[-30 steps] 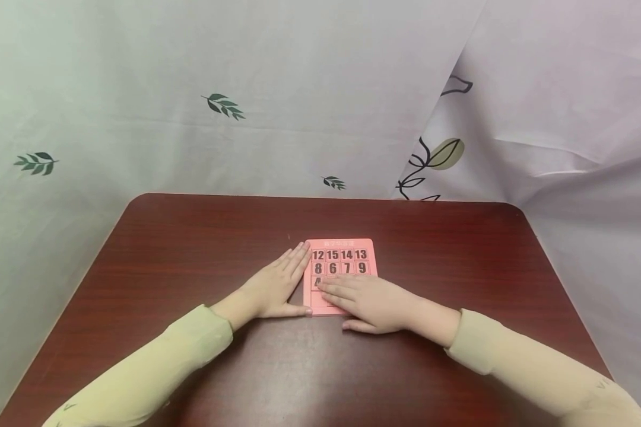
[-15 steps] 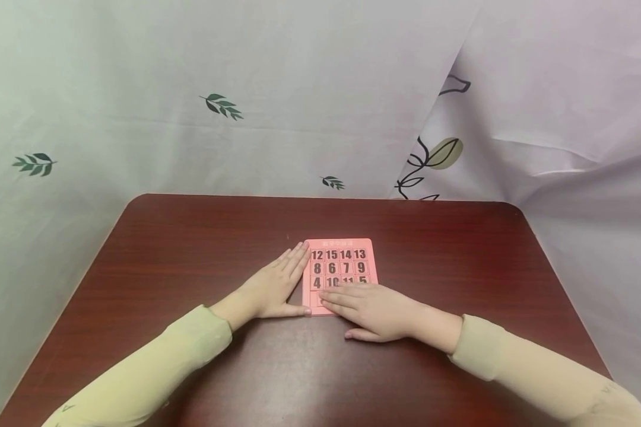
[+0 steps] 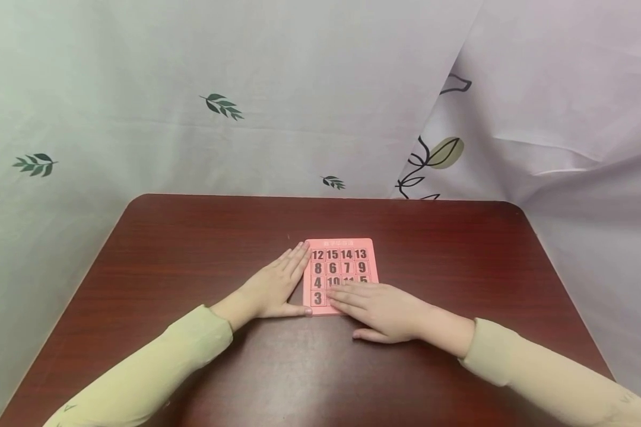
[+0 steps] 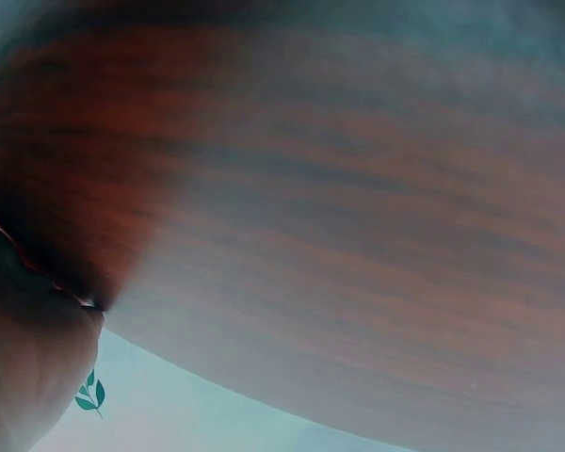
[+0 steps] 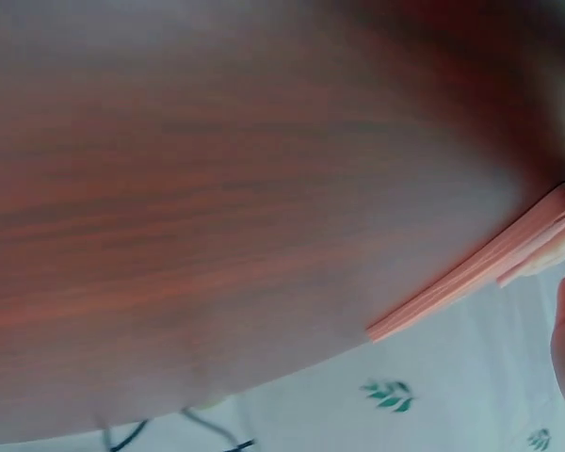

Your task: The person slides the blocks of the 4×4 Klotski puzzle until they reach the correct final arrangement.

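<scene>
A pink sliding number puzzle lies flat on the dark red table, tiles printed in black. Its top row reads 12, 15, 14, 13, and the row below 8, 6, 7, 9. A tile marked 3 sits in the bottom left corner under the 4. My left hand rests along the puzzle's left edge, fingers straight, thumb at the lower left corner. My right hand lies over the lower right part, straight fingertips just right of the 3 tile. It hides the rest of the bottom row. The right wrist view catches the puzzle's pink side edge.
The wood-grained table has rounded far corners. Pale curtains with leaf prints hang right behind it and down both sides.
My right hand has drawn slightly down and to the right over the puzzle. The 3 tile now shows in the bottom left corner. The left hand has stayed put.
</scene>
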The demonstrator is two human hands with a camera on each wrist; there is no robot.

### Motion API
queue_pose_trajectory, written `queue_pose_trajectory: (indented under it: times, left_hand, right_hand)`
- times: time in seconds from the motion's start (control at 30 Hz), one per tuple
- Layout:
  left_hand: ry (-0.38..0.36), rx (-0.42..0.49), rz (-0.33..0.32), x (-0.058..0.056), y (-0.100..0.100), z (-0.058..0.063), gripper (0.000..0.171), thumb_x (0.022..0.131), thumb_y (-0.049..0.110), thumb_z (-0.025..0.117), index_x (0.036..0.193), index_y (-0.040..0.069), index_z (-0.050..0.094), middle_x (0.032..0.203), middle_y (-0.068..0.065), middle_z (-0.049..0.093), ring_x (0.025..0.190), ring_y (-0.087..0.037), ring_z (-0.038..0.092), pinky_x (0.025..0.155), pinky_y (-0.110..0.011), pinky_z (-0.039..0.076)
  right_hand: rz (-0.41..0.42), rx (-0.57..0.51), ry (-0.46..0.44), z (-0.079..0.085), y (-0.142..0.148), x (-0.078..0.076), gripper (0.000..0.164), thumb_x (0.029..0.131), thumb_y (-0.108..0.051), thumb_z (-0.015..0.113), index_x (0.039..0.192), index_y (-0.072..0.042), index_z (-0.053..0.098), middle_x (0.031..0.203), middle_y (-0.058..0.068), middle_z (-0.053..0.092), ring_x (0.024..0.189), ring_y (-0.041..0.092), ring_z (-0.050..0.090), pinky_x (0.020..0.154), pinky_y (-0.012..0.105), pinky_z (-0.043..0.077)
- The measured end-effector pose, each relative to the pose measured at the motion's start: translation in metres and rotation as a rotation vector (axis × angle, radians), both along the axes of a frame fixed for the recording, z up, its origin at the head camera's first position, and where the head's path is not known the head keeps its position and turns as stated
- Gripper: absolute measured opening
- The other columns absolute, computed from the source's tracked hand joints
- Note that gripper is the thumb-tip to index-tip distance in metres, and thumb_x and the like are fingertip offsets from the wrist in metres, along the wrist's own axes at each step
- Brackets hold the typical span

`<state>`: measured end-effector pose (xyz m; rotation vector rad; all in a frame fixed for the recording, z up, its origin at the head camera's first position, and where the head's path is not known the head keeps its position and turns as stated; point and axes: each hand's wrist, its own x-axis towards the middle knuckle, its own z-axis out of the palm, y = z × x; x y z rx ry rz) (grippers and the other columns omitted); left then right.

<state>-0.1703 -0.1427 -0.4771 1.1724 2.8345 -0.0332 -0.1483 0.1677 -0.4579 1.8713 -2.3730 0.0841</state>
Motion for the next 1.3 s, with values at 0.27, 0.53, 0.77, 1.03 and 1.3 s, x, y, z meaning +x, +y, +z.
queue_pose_trajectory:
  times: [0.27, 0.53, 0.77, 1.03, 1.3]
  left_hand:
    - [-0.002, 0.011, 0.002, 0.0, 0.0, -0.001, 0.121, 0.092, 0.078, 0.058, 0.165, -0.01, 0.018, 0.176, -0.029, 0.009, 0.166, -0.04, 0.015, 0.136, -0.047, 0.021]
    - [0.004, 0.011, 0.0, -0.001, 0.0, -0.002, 0.122, 0.092, 0.078, 0.058, 0.166, -0.009, 0.017, 0.176, -0.029, 0.009, 0.166, -0.039, 0.014, 0.136, -0.046, 0.022]
    - [0.003, 0.0, -0.001, 0.0, 0.0, 0.0, 0.122, 0.092, 0.079, 0.057, 0.166, -0.01, 0.016, 0.176, -0.029, 0.009, 0.166, -0.039, 0.014, 0.136, -0.047, 0.022]
    - [0.012, -0.006, -0.008, 0.001, 0.001, 0.003, 0.122, 0.092, 0.079, 0.058, 0.165, -0.011, 0.018, 0.175, -0.031, 0.011, 0.165, -0.041, 0.017, 0.135, -0.047, 0.024]
    - [0.0, -0.004, -0.004, 0.0, 0.0, 0.003, 0.122, 0.093, 0.079, 0.056, 0.166, -0.01, 0.016, 0.176, -0.029, 0.009, 0.166, -0.039, 0.015, 0.136, -0.047, 0.022]
  right_hand:
    - [-0.04, -0.012, 0.012, -0.007, 0.034, 0.009, 0.069, 0.101, -0.043, 0.068, 0.155, -0.002, 0.052, 0.161, 0.014, 0.054, 0.15, 0.029, 0.053, 0.12, 0.044, 0.049]
    - [-0.029, -0.028, -0.008, -0.007, 0.023, 0.007, 0.068, 0.102, -0.043, 0.067, 0.155, -0.003, 0.052, 0.161, 0.013, 0.054, 0.149, 0.027, 0.054, 0.12, 0.043, 0.049]
    - [-0.028, 0.006, -0.029, -0.009, 0.007, 0.004, 0.068, 0.105, -0.045, 0.062, 0.158, -0.005, 0.049, 0.163, 0.01, 0.053, 0.151, 0.024, 0.051, 0.123, 0.04, 0.046]
    - [-0.043, -0.03, -0.042, -0.007, 0.02, 0.005, 0.069, 0.103, -0.043, 0.066, 0.158, -0.005, 0.049, 0.163, 0.01, 0.052, 0.151, 0.026, 0.051, 0.123, 0.043, 0.047]
    - [-0.138, -0.073, -0.041, -0.011, 0.055, 0.01, 0.07, 0.098, -0.041, 0.072, 0.156, -0.007, 0.053, 0.163, 0.009, 0.053, 0.15, 0.028, 0.052, 0.12, 0.047, 0.048]
